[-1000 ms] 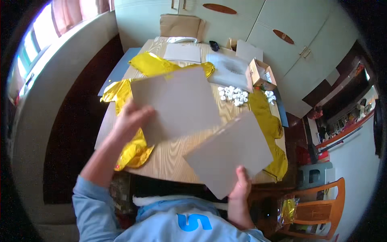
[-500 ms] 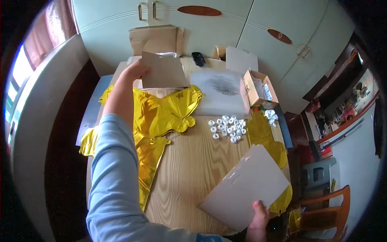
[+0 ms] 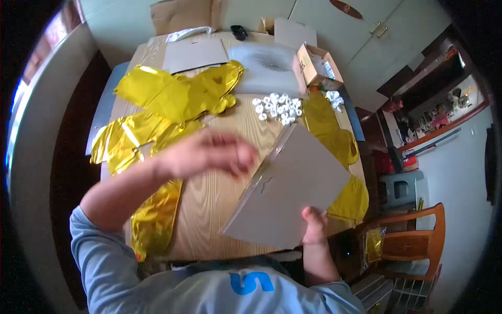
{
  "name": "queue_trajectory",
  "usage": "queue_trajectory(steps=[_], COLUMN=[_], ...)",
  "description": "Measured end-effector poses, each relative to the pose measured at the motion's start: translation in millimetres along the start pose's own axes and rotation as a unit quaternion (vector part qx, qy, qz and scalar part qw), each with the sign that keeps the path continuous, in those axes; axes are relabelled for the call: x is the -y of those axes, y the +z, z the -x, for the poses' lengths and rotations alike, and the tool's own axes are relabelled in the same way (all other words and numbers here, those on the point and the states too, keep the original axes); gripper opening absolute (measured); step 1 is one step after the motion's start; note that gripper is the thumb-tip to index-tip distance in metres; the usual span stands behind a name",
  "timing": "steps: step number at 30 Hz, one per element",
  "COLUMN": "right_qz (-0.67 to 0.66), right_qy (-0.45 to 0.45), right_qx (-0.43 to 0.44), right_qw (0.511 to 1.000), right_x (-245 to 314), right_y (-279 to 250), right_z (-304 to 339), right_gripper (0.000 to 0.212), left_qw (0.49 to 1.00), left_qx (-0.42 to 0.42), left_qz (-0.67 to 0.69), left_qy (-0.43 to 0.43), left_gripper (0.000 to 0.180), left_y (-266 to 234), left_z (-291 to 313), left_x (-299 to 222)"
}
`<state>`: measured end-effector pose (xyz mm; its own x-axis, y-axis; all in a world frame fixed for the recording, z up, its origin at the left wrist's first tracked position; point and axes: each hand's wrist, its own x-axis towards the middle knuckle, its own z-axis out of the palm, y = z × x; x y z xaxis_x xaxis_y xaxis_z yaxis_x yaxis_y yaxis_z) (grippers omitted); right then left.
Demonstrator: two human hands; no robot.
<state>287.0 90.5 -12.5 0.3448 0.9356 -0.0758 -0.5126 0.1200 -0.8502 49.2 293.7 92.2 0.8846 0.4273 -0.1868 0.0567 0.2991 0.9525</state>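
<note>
A grey cardboard sheet is held tilted above the table's near right, with shiny clear plastic film along its left edge. My right hand grips its lower right edge, thumb on top. My left hand hovers by the sheet's left edge, blurred by motion, its fingers looking partly curled; whether it holds anything is unclear. Flat gold foil balloons are spread beneath and beyond my left arm. Another gold foil piece shows behind the sheet at the right. Several small white ribbon rolls are clustered past the sheet's top.
On the table's far left lies a grey cardboard piece. Beside it are a translucent plastic sheet, a black item and an open cardboard box. A crumpled white piece lies near the box. A wooden chair stands at right.
My left hand has left the cardboard at the far left and swung back toward the held sheet. My right hand keeps its hold on that sheet. The view has shifted.
</note>
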Motion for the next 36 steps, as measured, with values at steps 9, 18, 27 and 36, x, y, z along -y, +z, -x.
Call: queue_trajectory(steps=[9,18,27,36], right_qz=[-0.007,-0.007,0.030,0.157], right_qy=[0.109,0.106,0.061,-0.049], right_qx=[0.062,0.165,0.118,0.135], right_qw=[0.992,0.981,0.991,0.977], right_x=[-16,-35,-36,-24], right_y=[-9,-9,-12,-7], right_z=[77,126,146,154], right_gripper=[0.078,0.058,0.048,0.036], left_qw=[0.952,0.918,0.950,0.939], left_qx=[-0.026,-0.302,-0.308,-0.334], left_qz=[0.304,-0.250,-0.016,-0.080], left_qy=[0.027,0.057,0.060,0.007], left_gripper=[0.016,0.018,0.014,0.014], left_y=[115,176,174,167], left_z=[103,158,196,193], left_x=[94,89,103,108])
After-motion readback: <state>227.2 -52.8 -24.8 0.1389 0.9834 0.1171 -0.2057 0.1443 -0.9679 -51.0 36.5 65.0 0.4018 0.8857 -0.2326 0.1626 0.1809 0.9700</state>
